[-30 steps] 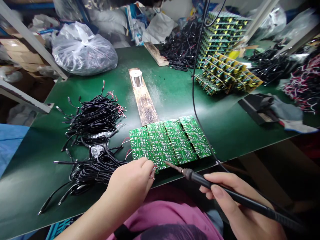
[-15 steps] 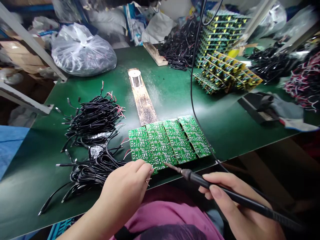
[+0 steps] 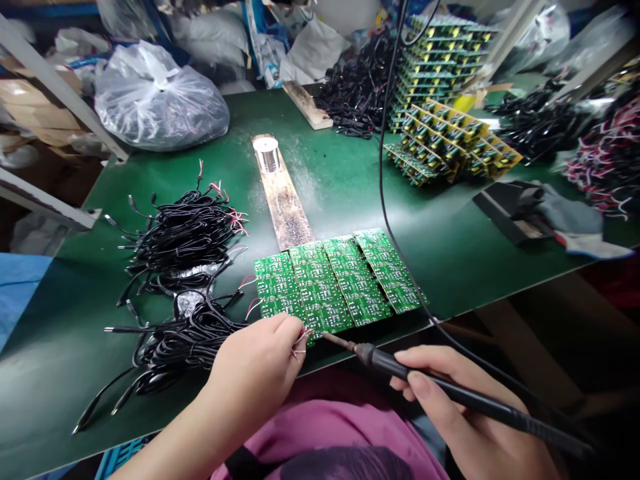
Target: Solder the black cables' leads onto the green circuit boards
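Note:
My left hand (image 3: 255,367) pinches the stripped ends of a black cable's thin wires (image 3: 300,345) at the near edge of a row of green circuit boards (image 3: 320,287). My right hand (image 3: 455,413) grips a black soldering iron (image 3: 425,380) like a pen. Its fine metal tip (image 3: 327,337) sits just beside the wire ends, close to the board edge. Whether tip and wires touch is too small to tell. A heap of black cables (image 3: 183,267) with stripped ends lies to the left of the boards, and some of its wires reach the boards.
The bench is a green mat (image 3: 450,267) whose near edge runs under my hands. A solder spool (image 3: 267,155) stands on a scorched wooden plank (image 3: 283,203). Stacked circuit boards (image 3: 450,127), more cables, an iron stand (image 3: 505,207) and a plastic bag (image 3: 160,100) lie beyond.
The iron's tip has moved slightly left, closer to the wire ends in my left hand. The whole view has shifted a little.

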The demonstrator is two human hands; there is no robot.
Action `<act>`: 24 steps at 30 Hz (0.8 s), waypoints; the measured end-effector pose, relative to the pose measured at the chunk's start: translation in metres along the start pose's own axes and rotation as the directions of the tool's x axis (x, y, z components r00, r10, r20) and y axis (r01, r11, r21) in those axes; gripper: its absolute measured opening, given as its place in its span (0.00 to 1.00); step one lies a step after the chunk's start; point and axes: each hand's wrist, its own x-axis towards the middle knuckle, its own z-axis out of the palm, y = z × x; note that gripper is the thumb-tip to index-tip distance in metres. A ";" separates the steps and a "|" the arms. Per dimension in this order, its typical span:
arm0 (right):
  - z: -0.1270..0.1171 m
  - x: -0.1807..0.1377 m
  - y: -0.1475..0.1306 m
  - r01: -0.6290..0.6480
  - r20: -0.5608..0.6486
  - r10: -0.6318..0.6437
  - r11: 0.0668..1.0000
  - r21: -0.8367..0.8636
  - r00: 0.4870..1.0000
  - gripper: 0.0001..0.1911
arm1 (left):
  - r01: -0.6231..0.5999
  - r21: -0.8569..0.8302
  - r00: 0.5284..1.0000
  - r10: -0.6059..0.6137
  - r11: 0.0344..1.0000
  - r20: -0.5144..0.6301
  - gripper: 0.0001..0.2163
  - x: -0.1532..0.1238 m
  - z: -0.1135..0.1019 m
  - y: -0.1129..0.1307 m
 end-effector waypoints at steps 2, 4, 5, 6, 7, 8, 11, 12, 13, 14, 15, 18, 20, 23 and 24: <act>0.001 0.001 -0.001 0.012 0.014 -0.012 1.000 0.003 1.000 0.08 | -0.003 -0.002 1.000 0.003 1.000 0.009 0.13 0.000 0.000 0.000; 0.003 0.002 -0.002 0.011 0.021 -0.011 1.000 -0.005 1.000 0.08 | -0.004 -0.003 1.000 0.004 1.000 0.013 0.12 0.000 0.000 0.000; 0.003 0.002 -0.002 0.008 0.022 -0.008 1.000 -0.009 1.000 0.07 | -0.003 -0.003 1.000 0.003 1.000 0.015 0.12 0.000 0.000 0.000; 0.003 0.002 -0.002 0.004 0.020 -0.003 1.000 -0.011 1.000 0.07 | -0.003 -0.002 1.000 0.003 1.000 0.016 0.12 0.000 0.000 0.000; 0.004 0.002 -0.003 -0.004 0.018 0.004 1.000 -0.013 1.000 0.07 | -0.003 -0.002 1.000 0.003 1.000 0.017 0.12 0.000 0.000 0.000; 0.004 0.002 -0.003 -0.008 0.017 0.008 1.000 -0.013 1.000 0.07 | -0.004 -0.002 1.000 0.004 1.000 0.016 0.12 -0.001 0.000 0.000; 0.003 0.003 -0.004 -0.023 0.025 0.024 1.000 -0.010 0.999 0.06 | -0.005 -0.001 1.000 0.005 1.000 0.018 0.12 -0.001 0.000 0.000; 0.003 0.003 -0.005 -0.028 0.027 0.029 1.000 -0.012 0.999 0.06 | -0.005 -0.001 1.000 0.005 1.000 0.020 0.12 -0.002 0.000 0.000; 0.003 0.003 -0.005 -0.032 0.033 0.032 0.999 -0.016 0.999 0.06 | -0.004 0.001 1.000 0.004 1.000 0.022 0.12 -0.002 0.000 0.000; 0.003 0.003 -0.005 -0.033 0.038 0.034 0.999 -0.021 0.999 0.07 | -0.005 0.001 1.000 0.005 1.000 0.024 0.13 -0.002 0.001 0.000; 0.003 0.003 -0.005 -0.032 0.043 0.033 0.999 -0.025 0.999 0.07 | -0.005 0.000 1.000 0.005 1.000 0.025 0.13 -0.002 0.001 0.000; 0.004 0.003 -0.005 -0.020 0.042 0.022 0.999 -0.036 0.999 0.06 | -0.002 -0.003 1.000 0.002 1.000 0.025 0.13 -0.001 0.001 0.000; 0.004 0.002 -0.005 -0.022 0.031 0.024 0.999 -0.040 0.999 0.07 | -0.001 -0.005 1.000 0.001 1.000 0.023 0.13 0.000 0.001 0.000; 0.003 0.000 -0.006 -0.022 0.025 0.023 0.999 -0.045 0.999 0.07 | 0.002 -0.003 1.000 -0.002 1.000 0.017 0.13 0.000 0.002 0.000; 0.003 0.000 -0.006 -0.021 0.029 0.022 0.999 -0.050 0.999 0.07 | 0.003 -0.003 1.000 -0.003 1.000 0.016 0.13 0.000 0.002 0.000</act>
